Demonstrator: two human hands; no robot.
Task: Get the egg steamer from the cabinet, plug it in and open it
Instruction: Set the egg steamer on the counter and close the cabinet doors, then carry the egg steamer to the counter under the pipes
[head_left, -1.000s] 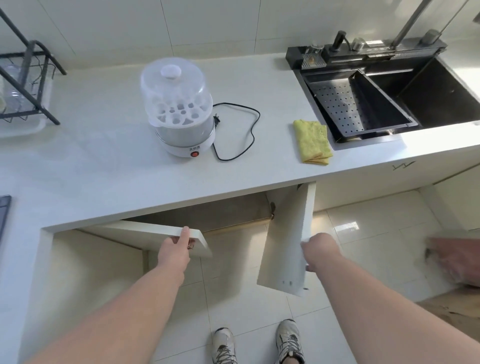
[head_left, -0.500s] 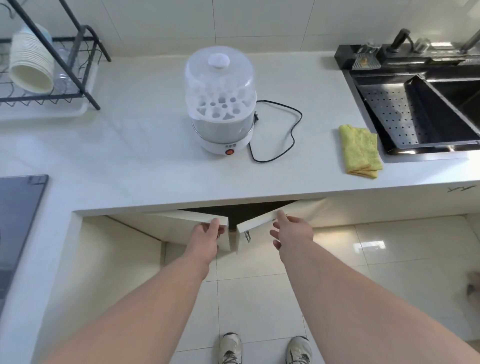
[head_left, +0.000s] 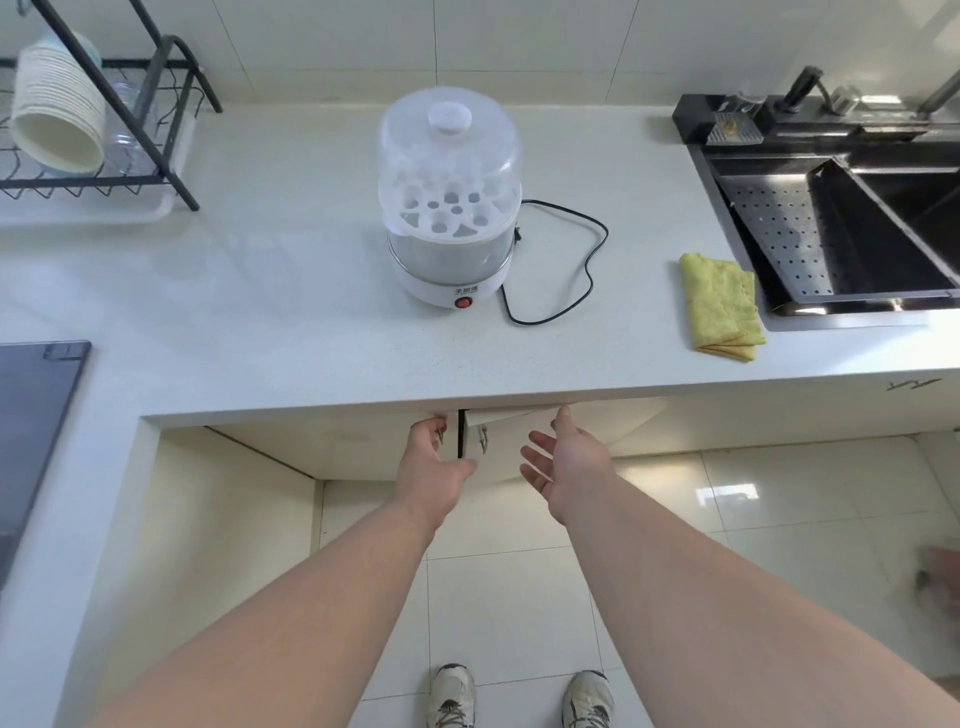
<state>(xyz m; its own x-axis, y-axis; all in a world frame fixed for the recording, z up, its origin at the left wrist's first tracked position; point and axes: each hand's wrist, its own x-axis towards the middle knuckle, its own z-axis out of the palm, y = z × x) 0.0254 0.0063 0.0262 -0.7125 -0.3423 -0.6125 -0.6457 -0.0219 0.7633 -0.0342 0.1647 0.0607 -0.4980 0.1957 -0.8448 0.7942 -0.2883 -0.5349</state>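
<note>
The white egg steamer (head_left: 449, 208) stands on the white counter (head_left: 291, 312), its clear domed lid on and a red button at its front. Its black cord (head_left: 571, 265) lies in a loop on the counter to its right; the plug is hidden behind the steamer. Below the counter edge, the left cabinet door (head_left: 353, 447) is almost flush and the right cabinet door (head_left: 498, 431) is slightly ajar. My left hand (head_left: 431, 462) rests flat against the left door. My right hand (head_left: 566, 457) is spread with its fingers on the right door. Neither hand holds anything.
A folded yellow cloth (head_left: 722, 306) lies right of the steamer, beside the black sink (head_left: 852, 218) with its perforated tray. A black dish rack (head_left: 98, 119) holding stacked bowls stands at the back left. A dark cooktop (head_left: 31, 415) sits at the left edge. My shoes are on the tiled floor.
Both cabinet doors have swung from wide open to nearly shut under my hands. My view has shifted left and closer to the counter.
</note>
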